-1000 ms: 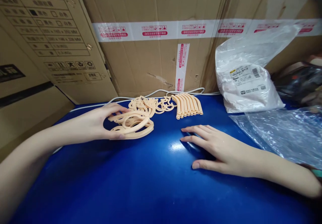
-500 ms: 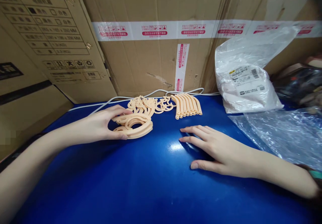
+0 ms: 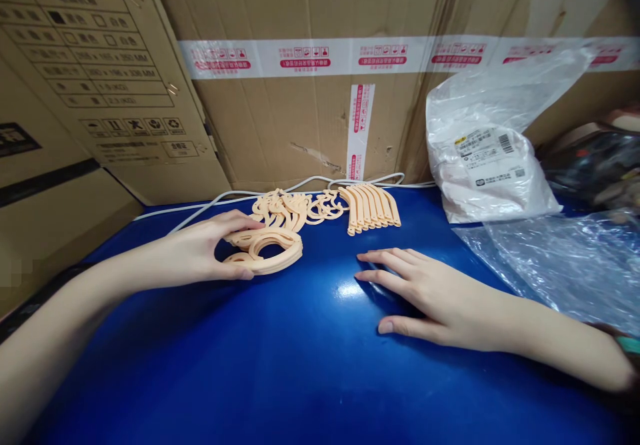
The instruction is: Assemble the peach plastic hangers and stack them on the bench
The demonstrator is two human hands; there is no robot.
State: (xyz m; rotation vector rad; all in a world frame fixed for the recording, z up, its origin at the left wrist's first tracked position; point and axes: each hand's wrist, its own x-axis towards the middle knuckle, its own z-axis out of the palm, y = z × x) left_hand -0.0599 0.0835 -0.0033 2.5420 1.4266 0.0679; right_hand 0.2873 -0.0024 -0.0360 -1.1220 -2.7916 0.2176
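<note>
My left hand is curled round a small stack of peach plastic curved pieces that rests on the blue table, thumb in front and fingers behind. Just beyond lies a loose heap of the same peach pieces. A neat row of peach curved strips sits further right near the boxes. My right hand lies flat on the table with fingers stretched out, holding nothing, a short way in front of that row.
Large cardboard boxes wall off the back and left. A white cable runs along their foot. A white labelled plastic bag stands at the back right, and clear plastic film lies on the right side.
My left hand has tightened around the peach stack and drawn it slightly together. The right hand has stayed flat in place.
</note>
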